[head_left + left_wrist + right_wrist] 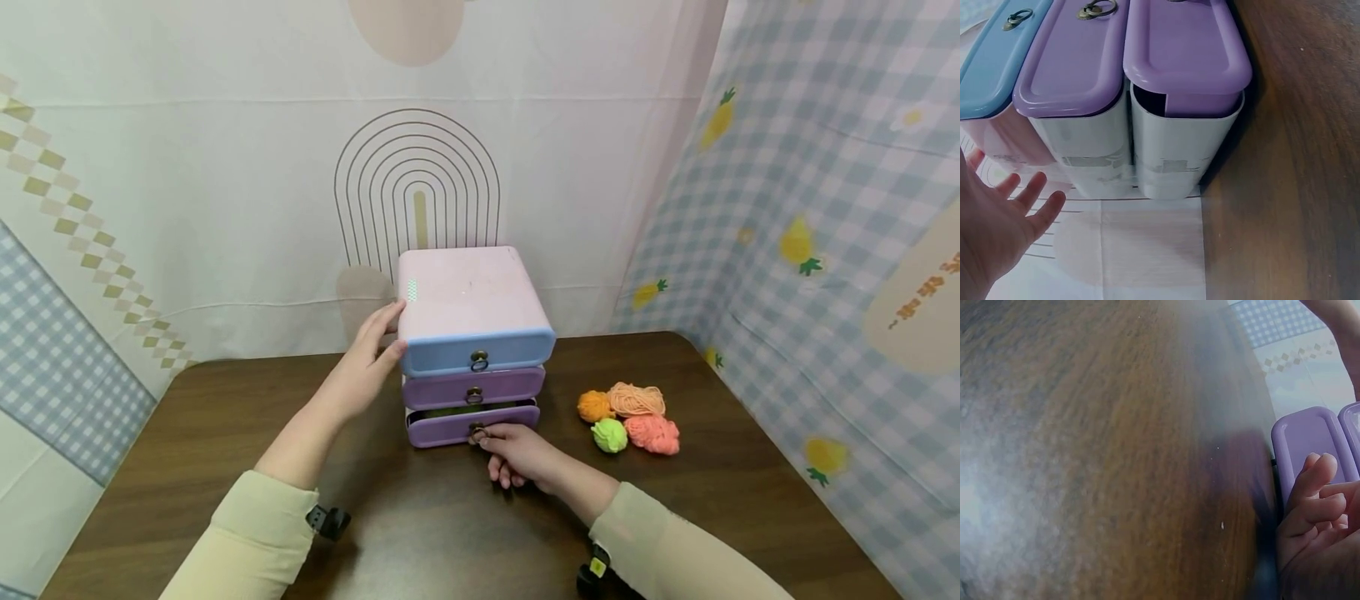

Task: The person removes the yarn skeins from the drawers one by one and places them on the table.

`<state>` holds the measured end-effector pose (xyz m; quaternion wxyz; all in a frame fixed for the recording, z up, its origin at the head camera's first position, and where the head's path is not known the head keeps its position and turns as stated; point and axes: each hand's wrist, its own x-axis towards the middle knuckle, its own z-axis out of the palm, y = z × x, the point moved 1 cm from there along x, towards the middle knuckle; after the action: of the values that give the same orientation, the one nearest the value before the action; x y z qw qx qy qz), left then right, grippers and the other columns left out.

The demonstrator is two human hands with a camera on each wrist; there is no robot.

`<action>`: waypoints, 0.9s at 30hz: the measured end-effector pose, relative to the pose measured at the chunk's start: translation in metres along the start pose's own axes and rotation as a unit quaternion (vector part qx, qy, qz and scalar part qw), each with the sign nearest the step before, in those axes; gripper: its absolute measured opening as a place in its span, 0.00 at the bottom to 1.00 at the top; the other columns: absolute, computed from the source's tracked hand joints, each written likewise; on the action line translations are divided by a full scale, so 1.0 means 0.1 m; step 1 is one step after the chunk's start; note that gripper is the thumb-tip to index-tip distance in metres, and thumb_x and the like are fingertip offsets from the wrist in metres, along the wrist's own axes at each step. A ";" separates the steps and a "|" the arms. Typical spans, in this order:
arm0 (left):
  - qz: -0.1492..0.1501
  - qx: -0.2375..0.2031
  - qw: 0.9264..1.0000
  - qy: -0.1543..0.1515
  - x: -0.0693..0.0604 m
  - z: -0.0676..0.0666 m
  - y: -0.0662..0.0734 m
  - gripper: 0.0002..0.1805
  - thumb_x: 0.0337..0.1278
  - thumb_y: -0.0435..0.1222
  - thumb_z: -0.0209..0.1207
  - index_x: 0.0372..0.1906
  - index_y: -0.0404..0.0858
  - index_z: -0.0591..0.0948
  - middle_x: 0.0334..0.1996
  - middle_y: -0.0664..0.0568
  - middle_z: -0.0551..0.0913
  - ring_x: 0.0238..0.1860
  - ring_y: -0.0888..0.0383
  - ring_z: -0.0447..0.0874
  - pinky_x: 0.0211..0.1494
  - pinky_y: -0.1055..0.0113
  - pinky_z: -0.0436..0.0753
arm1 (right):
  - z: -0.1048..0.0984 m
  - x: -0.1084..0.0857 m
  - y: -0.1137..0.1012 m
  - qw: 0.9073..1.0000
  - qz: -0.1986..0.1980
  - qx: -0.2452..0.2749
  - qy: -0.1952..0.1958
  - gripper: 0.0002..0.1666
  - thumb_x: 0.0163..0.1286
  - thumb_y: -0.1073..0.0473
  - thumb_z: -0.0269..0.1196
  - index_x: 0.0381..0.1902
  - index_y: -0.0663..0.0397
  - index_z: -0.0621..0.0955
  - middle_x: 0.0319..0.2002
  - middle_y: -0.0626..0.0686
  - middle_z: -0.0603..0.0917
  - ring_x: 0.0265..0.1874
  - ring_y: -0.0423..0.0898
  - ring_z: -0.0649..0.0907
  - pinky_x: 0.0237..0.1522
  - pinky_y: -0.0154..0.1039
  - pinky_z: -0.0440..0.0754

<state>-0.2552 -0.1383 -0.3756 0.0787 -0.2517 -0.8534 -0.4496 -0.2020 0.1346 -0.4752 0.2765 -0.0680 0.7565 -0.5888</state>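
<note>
A stack of three small drawers stands on the table, with a pink top (465, 287), a blue top drawer (442, 357) and a purple middle drawer (438, 392). The purple bottom drawer (437, 431) is pulled slightly out, leaving a dark gap behind its front; the left wrist view also shows this drawer (1188, 50) standing forward of its white casing (1179, 147). My left hand (366, 367) touches the left side of the pink box, fingers extended. At the bottom drawer's front, my right hand (525, 457) pinches its ring pull (477, 429), the other fingers curled below.
Right of the drawers lie an orange yarn ball (595, 407), a peach yarn skein (636, 400), a green yarn ball (610, 435) and a coral yarn bundle (652, 434). Patterned cloth (225, 192) hangs behind the dark wooden table (420, 533), with checked cloth on the right.
</note>
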 end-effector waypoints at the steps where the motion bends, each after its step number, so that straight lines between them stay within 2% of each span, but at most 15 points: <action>1: 0.004 -0.010 1.000 0.002 0.01 -0.01 0.00 0.32 0.77 0.52 0.44 0.79 0.47 0.55 0.77 0.43 0.50 0.71 0.44 0.59 0.69 0.43 0.64 | 0.00 0.00 0.00 1.000 0.000 0.000 0.000 0.20 0.78 0.58 0.51 0.63 0.60 0.77 0.17 0.50 0.77 0.10 0.38 0.73 0.11 0.30 0.65; 5: -0.009 -0.022 1.000 0.003 0.07 -0.04 0.00 0.31 0.77 0.54 0.40 0.78 0.48 0.59 0.78 0.43 0.50 0.76 0.43 0.49 0.73 0.39 0.54 | -0.01 -0.01 0.03 1.000 0.002 0.000 -0.002 0.20 0.78 0.59 0.51 0.62 0.60 0.77 0.17 0.50 0.77 0.10 0.38 0.73 0.11 0.30 0.66; 7: -0.021 -0.024 0.999 0.002 0.11 -0.05 -0.01 0.30 0.78 0.53 0.40 0.77 0.50 0.60 0.78 0.43 0.50 0.76 0.43 0.49 0.73 0.39 0.54 | -0.02 -0.02 0.04 1.000 0.005 -0.002 -0.004 0.19 0.78 0.59 0.51 0.61 0.60 0.77 0.17 0.50 0.77 0.10 0.38 0.74 0.11 0.30 0.66; 15: -0.038 -0.052 0.998 -0.001 0.23 -0.05 0.00 0.30 0.76 0.49 0.47 0.78 0.51 0.59 0.76 0.45 0.54 0.67 0.43 0.69 0.67 0.47 0.70 | 0.00 -0.08 0.04 1.000 0.012 -0.003 -0.016 0.19 0.78 0.58 0.52 0.61 0.59 0.77 0.17 0.50 0.77 0.10 0.38 0.73 0.11 0.30 0.66; 22: -0.045 -0.054 0.998 -0.004 0.27 -0.06 0.03 0.32 0.76 0.50 0.48 0.78 0.49 0.58 0.75 0.43 0.57 0.66 0.41 0.69 0.63 0.46 0.74 | 0.01 -0.17 0.04 1.000 0.014 -0.008 -0.022 0.19 0.78 0.58 0.52 0.60 0.58 0.78 0.17 0.50 0.78 0.10 0.38 0.73 0.11 0.30 0.65; 27: -0.059 -0.052 0.997 -0.001 0.28 -0.07 0.06 0.32 0.74 0.52 0.49 0.78 0.53 0.59 0.73 0.42 0.59 0.65 0.44 0.69 0.63 0.47 0.74 | 0.03 -0.24 0.05 0.999 0.015 -0.008 -0.029 0.19 0.78 0.58 0.53 0.61 0.59 0.78 0.16 0.51 0.78 0.08 0.37 0.72 0.10 0.30 0.66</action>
<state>-0.2765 -0.1308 -0.3573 0.0377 -0.2048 -0.8424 -0.4969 -0.1795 0.1434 -0.4722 0.3068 -0.0759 0.7539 -0.5760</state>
